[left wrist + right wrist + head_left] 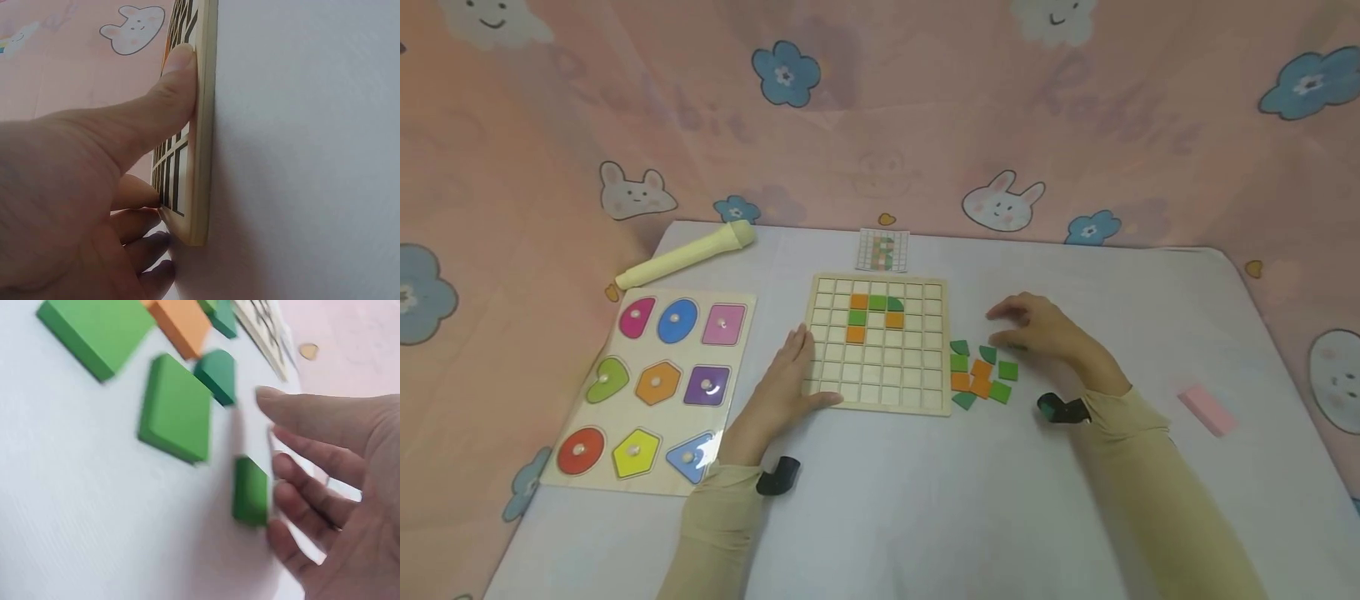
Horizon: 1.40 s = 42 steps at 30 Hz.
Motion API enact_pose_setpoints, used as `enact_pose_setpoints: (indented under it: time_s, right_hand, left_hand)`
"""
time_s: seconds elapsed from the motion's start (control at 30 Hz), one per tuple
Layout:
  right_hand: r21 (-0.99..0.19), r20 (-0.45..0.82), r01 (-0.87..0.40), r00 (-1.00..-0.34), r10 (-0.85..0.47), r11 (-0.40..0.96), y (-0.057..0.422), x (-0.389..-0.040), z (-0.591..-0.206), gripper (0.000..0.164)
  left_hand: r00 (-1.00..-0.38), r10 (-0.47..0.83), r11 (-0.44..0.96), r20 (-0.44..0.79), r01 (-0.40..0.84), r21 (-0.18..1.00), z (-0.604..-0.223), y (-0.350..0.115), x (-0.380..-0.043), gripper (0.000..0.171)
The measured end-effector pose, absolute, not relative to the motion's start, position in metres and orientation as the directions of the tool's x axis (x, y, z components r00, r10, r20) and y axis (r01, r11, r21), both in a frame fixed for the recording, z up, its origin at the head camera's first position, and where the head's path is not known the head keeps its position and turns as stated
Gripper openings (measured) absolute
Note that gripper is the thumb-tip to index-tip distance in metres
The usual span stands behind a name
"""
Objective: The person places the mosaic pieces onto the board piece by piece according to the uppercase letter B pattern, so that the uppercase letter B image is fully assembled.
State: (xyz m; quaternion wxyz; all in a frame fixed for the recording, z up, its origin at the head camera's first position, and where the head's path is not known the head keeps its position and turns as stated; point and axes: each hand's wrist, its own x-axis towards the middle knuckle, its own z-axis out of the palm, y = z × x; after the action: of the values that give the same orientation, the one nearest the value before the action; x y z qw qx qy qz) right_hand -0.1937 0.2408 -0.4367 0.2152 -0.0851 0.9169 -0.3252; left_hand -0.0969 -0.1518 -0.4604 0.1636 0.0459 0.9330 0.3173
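A wooden grid board (880, 377) lies on the table, with several orange and green tiles (857, 317) set in its cells. My left hand (777, 398) rests at the board's near left corner, its fingers straight along the left side. In the left wrist view the thumb (178, 75) lies over the board's edge. Right of the board, my right hand (1043, 329) hovers above the table, fingers loosely bent and apart, holding nothing. Close to its fingertips is a small green piece (251, 490). Loose orange and green tiles (981, 386) lie between that hand and the board.
A pattern card (883, 251) lies behind the board. At the left is a knobbed shape puzzle (688, 433), with a pale yellow toy microphone (685, 257) behind it. A pink block (1207, 409) sits at the right. Patterned cloth (880, 117) hangs along the back.
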Motion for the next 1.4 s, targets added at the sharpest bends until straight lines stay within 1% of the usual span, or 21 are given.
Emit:
enact_pose_setpoints:
  time_s: [0.13, 0.27, 0.4, 0.53, 0.7, 1.0, 1.23, 1.4]
  right_hand:
    - [-0.596, -0.384, 0.008, -0.881, -0.276, 0.803, 0.259, -0.193, -0.432, 0.047]
    - [-0.583, -0.383, 0.021, -0.889, -0.252, 0.812, 0.27, -0.192, -0.433, 0.04]
    - [-0.582, -0.351, 0.007, -0.904, -0.244, 0.813, 0.272, -0.191, -0.436, 0.032]
    - [-0.588, -0.277, -0.045, -0.927, -0.253, 0.808, 0.267, -0.19, -0.437, 0.027]
    - [-0.612, -0.167, -0.107, -0.951, -0.26, 0.784, 0.255, -0.188, -0.438, 0.023]
    - [-0.648, -0.081, -0.127, -0.969, -0.233, 0.751, 0.225, -0.192, -0.443, 0.013]
    - [-0.72, 0.018, -0.189, -0.967, -0.254, 0.667, 0.189, -0.193, -0.447, 0.014]
    - [-0.765, 0.049, -0.227, -0.954, -0.297, 0.603, 0.16, -0.187, -0.446, 0.017]
  left_hand:
    - [-0.942, 0.19, 0.793, -0.275, -0.018, 0.609, -0.46, -0.151, -0.097, 0.116]
    - [-0.942, 0.191, 0.791, -0.276, -0.019, 0.611, -0.46, -0.151, -0.097, 0.116]
    - [-0.942, 0.191, 0.793, -0.276, -0.018, 0.609, -0.46, -0.151, -0.097, 0.116]
    - [-0.942, 0.187, 0.791, -0.278, -0.023, 0.611, -0.459, -0.151, -0.097, 0.115]
    - [-0.943, 0.186, 0.791, -0.278, -0.024, 0.611, -0.459, -0.151, -0.097, 0.115]
    - [-0.945, 0.192, 0.791, -0.266, -0.011, 0.612, -0.461, -0.151, -0.097, 0.115]
    - [-0.944, 0.202, 0.792, -0.26, 0.001, 0.61, -0.46, -0.152, -0.096, 0.113]
    - [-0.946, 0.201, 0.792, -0.255, 0.003, 0.611, -0.459, -0.152, -0.096, 0.114]
